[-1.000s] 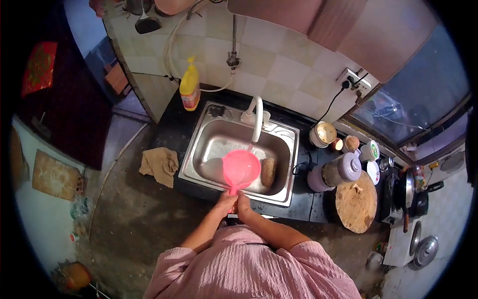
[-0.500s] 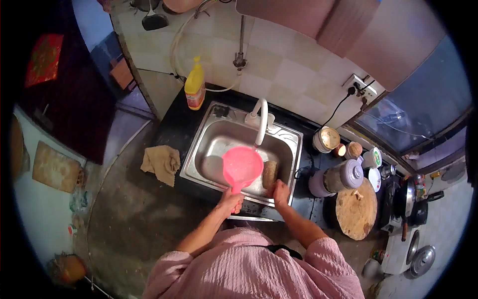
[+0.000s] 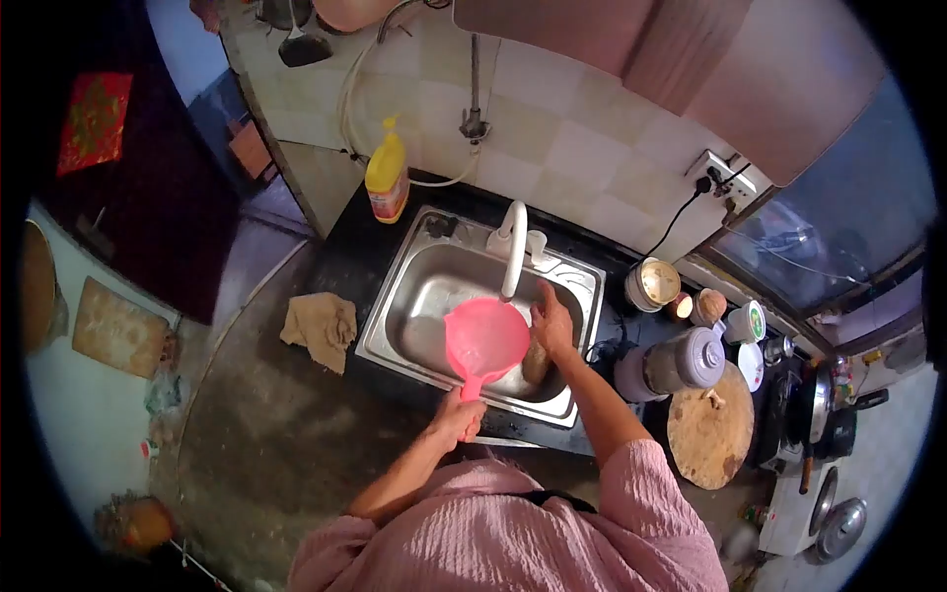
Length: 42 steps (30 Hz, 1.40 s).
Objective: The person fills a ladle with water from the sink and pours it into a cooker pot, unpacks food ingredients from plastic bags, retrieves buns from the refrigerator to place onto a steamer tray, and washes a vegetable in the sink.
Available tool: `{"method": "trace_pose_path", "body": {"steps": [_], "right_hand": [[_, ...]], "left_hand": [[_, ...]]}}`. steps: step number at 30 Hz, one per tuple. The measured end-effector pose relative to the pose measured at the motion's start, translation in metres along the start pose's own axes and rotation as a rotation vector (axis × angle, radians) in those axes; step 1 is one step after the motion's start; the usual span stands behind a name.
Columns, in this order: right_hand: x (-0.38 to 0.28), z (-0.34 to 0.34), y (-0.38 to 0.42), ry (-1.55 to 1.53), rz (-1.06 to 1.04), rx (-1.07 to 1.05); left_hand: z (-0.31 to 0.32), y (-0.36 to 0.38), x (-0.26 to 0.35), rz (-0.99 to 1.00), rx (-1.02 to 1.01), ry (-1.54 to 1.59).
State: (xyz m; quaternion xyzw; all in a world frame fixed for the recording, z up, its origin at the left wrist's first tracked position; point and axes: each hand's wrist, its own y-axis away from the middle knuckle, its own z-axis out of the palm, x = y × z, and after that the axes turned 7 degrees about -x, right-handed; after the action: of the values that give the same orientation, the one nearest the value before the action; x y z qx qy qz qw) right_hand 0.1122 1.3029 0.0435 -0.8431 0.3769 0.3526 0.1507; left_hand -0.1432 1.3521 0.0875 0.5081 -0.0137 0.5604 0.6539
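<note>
My left hand (image 3: 457, 418) is closed round the handle of a pink plastic water dipper (image 3: 486, 340). The dipper's bowl sits over the steel sink (image 3: 419, 286), below the spout of the white tap (image 3: 516, 247), and looks to hold some water. My right hand (image 3: 551, 318) is over the right side of the sink, fingers stretched toward the tap's base, with nothing seen in it. Under that hand and wrist lies a long brownish thing (image 3: 536, 363), partly covered, whose kind I cannot make out.
A yellow pump bottle (image 3: 388, 178) stands behind the sink's left corner. A brown cloth (image 3: 321, 331) hangs at the counter's left edge. To the right are a lilac-lidded jug (image 3: 681, 360), a round wooden chopping board (image 3: 708, 434), bowls and a stove (image 3: 779, 419).
My right hand has left the brownish thing at the sink's front and moved up toward the tap, its fingers opening. My left hand still grips the dipper in nearly the same place.
</note>
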Motion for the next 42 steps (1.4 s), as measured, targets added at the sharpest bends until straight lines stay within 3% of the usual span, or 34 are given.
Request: {"method": "trace_pose_path", "body": {"steps": [1,4,10,13,20,27,30,34,35,38,40,41,42], "right_hand": [[-0.009,-0.008,-0.004,0.114,0.004,-0.115],[-0.015,-0.01,-0.017,0.258,0.057,-0.155],[-0.007,-0.017,-0.037,0.4,0.03,-0.253],[-0.005,-0.018,-0.038,0.417,0.025,-0.284],[0.001,-0.018,-0.037,0.442,0.002,-0.295],[-0.006,-0.016,-0.033,0.463,0.107,-0.344],[0.004,-0.012,-0.029,0.627,0.079,-0.376],[0.04,-0.002,0.006,0.375,0.131,-0.242],[0.051,0.004,0.025,0.126,0.193,-0.073],[0.078,0.017,0.092,-0.11,0.23,0.137],[0.072,0.014,0.148,-0.319,0.336,0.112],[0.061,0.011,0.175,-0.525,0.522,0.071],[0.056,0.007,0.2,-0.503,0.611,0.022]], "left_hand": [[0.0,0.001,-0.001,0.003,-0.009,-0.004],[-0.002,0.003,-0.006,0.059,-0.066,0.004],[0.01,0.013,0.0,0.061,0.004,-0.024],[-0.001,0.004,-0.009,0.038,-0.097,0.006],[0.008,0.011,0.0,0.031,-0.069,0.037],[-0.001,0.013,0.005,0.004,-0.123,0.032],[-0.003,0.015,0.002,0.036,-0.137,0.03],[-0.005,0.028,0.0,0.024,-0.129,-0.063],[-0.007,0.031,-0.002,0.025,-0.129,-0.088],[-0.017,0.037,-0.014,0.055,-0.152,-0.209],[-0.019,0.043,-0.015,0.035,-0.187,-0.252],[-0.02,0.046,-0.016,0.036,-0.216,-0.275],[-0.021,0.048,-0.017,0.036,-0.245,-0.299]]}}
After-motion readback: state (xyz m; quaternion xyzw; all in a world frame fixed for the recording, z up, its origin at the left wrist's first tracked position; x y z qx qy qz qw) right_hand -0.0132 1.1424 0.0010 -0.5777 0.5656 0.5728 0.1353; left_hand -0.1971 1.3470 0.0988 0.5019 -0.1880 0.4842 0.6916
